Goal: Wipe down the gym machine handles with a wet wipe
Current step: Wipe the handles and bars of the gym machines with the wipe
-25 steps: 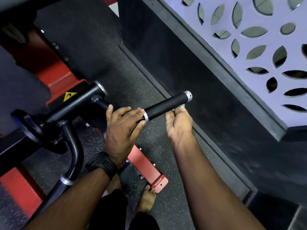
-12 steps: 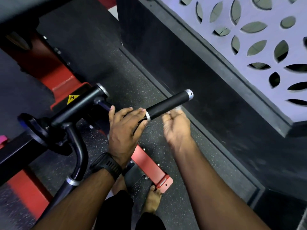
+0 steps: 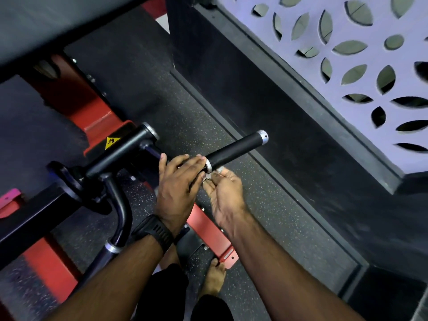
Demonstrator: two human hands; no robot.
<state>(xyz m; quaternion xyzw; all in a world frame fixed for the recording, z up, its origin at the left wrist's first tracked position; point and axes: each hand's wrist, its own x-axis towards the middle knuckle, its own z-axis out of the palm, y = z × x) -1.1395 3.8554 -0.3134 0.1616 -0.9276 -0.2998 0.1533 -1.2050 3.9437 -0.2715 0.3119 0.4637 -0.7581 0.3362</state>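
Black grip (image 3: 234,149) jutting right, bare. Left hand (image 3: 178,188) wrapped over bar at its inner collar. Right hand (image 3: 225,193) just below, fingertips pinching white wipe (image 3: 214,173).

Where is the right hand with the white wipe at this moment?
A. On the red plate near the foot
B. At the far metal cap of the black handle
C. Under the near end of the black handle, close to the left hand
C: the right hand pinches the white wipe just below the near end of the black handle, beside the left hand.
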